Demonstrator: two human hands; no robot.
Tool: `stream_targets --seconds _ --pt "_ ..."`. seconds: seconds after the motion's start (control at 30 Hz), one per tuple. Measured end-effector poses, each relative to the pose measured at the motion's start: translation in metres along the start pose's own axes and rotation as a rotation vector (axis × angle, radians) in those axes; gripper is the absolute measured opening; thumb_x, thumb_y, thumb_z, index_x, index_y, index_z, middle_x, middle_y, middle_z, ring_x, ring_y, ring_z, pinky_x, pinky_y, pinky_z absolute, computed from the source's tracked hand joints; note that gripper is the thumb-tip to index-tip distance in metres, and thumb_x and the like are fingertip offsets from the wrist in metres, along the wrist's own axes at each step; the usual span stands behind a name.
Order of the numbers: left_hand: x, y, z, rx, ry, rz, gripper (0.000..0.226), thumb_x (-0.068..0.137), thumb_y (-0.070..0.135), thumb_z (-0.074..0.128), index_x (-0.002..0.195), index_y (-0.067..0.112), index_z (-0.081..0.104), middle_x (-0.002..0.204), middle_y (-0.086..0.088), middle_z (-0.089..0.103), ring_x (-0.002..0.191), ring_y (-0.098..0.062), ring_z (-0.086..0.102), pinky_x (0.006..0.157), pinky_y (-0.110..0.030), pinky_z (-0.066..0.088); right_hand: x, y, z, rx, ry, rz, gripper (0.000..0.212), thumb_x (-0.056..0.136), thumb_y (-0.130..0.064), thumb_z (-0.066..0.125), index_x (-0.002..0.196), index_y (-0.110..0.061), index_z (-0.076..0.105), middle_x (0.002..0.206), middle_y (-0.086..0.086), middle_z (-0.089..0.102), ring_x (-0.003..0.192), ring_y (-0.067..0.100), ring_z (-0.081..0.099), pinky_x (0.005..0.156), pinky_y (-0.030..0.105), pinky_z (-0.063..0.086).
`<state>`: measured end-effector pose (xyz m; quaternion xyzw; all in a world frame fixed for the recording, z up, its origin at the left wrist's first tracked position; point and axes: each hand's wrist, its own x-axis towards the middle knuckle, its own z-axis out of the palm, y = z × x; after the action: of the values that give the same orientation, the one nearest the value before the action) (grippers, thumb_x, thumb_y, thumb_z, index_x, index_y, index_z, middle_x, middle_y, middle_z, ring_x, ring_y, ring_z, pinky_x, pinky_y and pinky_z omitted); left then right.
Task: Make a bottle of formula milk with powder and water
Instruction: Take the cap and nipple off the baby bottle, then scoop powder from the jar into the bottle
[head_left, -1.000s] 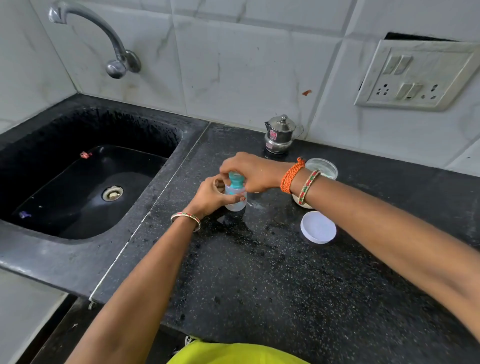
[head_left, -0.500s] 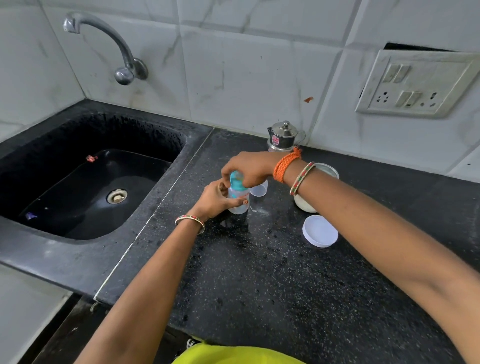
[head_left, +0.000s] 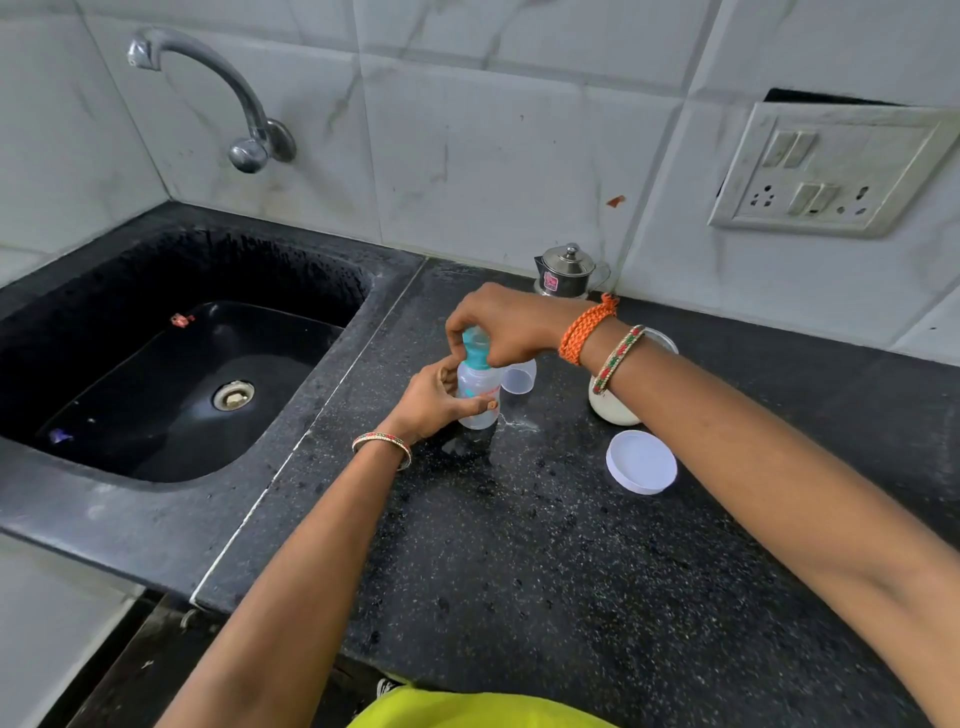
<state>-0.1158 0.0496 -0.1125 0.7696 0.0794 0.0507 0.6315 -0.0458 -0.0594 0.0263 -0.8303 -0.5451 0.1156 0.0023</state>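
A small clear baby bottle (head_left: 477, 387) stands upright on the black counter (head_left: 545, 561), with a teal collar (head_left: 475, 349) on its neck. My left hand (head_left: 439, 402) wraps around the bottle's body. From above, my right hand (head_left: 511, 325) grips the teal collar with its fingertips. A clear plastic cap (head_left: 519, 378) lies on its side just right of the bottle. Behind my right wrist stands an open white powder tub (head_left: 610, 408), partly hidden. Its round white lid (head_left: 641, 461) lies flat on the counter in front of it.
A black sink (head_left: 171, 374) with a drain fills the left side, under a wall tap (head_left: 228, 93). A small steel pot with a lid (head_left: 567, 271) stands against the tiled wall. A socket panel (head_left: 831, 169) is on the wall at right. White powder specks lie near the bottle.
The view has shifted slightly. Both hands stay on the bottle, and my right hand has turned on the teal collar. The clear cap beside the bottle has come into view.
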Motion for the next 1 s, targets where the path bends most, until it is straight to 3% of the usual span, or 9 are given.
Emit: stream_targets --seconds 0.2,0.33,0.53,0.67,0.83,0.9,1.0 --pt "-0.002 -0.001 0.002 0.006 0.010 0.034 0.050 0.069 0.007 0.081 0.110 0.024 0.059 0.110 0.000 0.069 0.103 -0.015 0.066 0.098 -0.037 0.049 -0.022 0.015 0.014 0.366 0.328 0.151 0.037 0.073 -0.016 0.070 0.106 -0.014 0.056 0.105 0.003 0.062 0.098 0.020 0.058 0.081 0.033 0.048" --pt "-0.012 -0.007 -0.002 -0.011 0.104 0.057 0.052 0.067 0.008 0.083 0.108 0.029 0.059 0.106 0.006 0.069 0.099 -0.011 0.066 0.096 -0.035 0.051 -0.040 0.018 0.054 0.525 0.530 0.333 0.034 0.075 -0.021 0.071 0.099 -0.013 0.048 0.097 0.003 0.057 0.080 0.018 0.053 0.065 0.028 0.041" --pt "-0.038 -0.014 -0.017 -0.062 0.195 0.051 0.050 0.067 0.009 0.082 0.112 0.020 0.062 0.106 0.003 0.070 0.100 -0.013 0.067 0.092 -0.033 0.052 -0.049 0.008 0.123 0.475 0.516 0.447 0.026 0.077 -0.021 0.068 0.096 -0.015 0.051 0.097 0.005 0.055 0.086 0.023 0.052 0.067 0.029 0.038" --pt "-0.050 -0.013 -0.011 -0.032 0.131 0.051 0.050 0.070 0.005 0.079 0.113 0.019 0.058 0.108 0.003 0.068 0.102 -0.013 0.065 0.095 -0.033 0.051 -0.046 0.001 0.150 0.411 0.401 0.470 0.031 0.078 -0.021 0.067 0.105 -0.017 0.053 0.108 0.008 0.054 0.099 0.029 0.052 0.080 0.037 0.045" --pt "-0.054 -0.012 -0.010 0.035 0.083 0.065 0.065 0.073 0.011 0.078 0.130 0.020 0.046 0.121 0.005 0.060 0.110 -0.005 0.059 0.100 -0.029 0.047 -0.044 -0.002 0.151 0.329 0.347 0.523 0.040 0.079 -0.029 0.064 0.115 -0.020 0.048 0.118 0.005 0.051 0.112 0.029 0.044 0.090 0.042 0.035" --pt "-0.056 -0.011 -0.011 0.019 0.058 0.040 0.085 0.071 0.020 0.079 0.141 0.028 0.031 0.138 0.007 0.047 0.123 -0.003 0.049 0.102 -0.024 0.041 -0.047 -0.002 0.142 0.352 0.404 0.532 0.045 0.079 -0.032 0.062 0.120 -0.020 0.048 0.123 0.004 0.050 0.116 0.028 0.043 0.092 0.043 0.037" --pt "-0.057 0.005 -0.012 -0.050 0.182 0.063 0.101 0.067 0.040 0.079 0.147 0.031 0.018 0.153 0.010 0.025 0.134 0.001 0.030 0.109 -0.023 0.028 -0.060 0.008 0.120 0.399 0.687 0.501 0.034 0.081 -0.025 0.061 0.113 -0.015 0.055 0.118 0.005 0.054 0.108 0.026 0.051 0.087 0.042 0.045"
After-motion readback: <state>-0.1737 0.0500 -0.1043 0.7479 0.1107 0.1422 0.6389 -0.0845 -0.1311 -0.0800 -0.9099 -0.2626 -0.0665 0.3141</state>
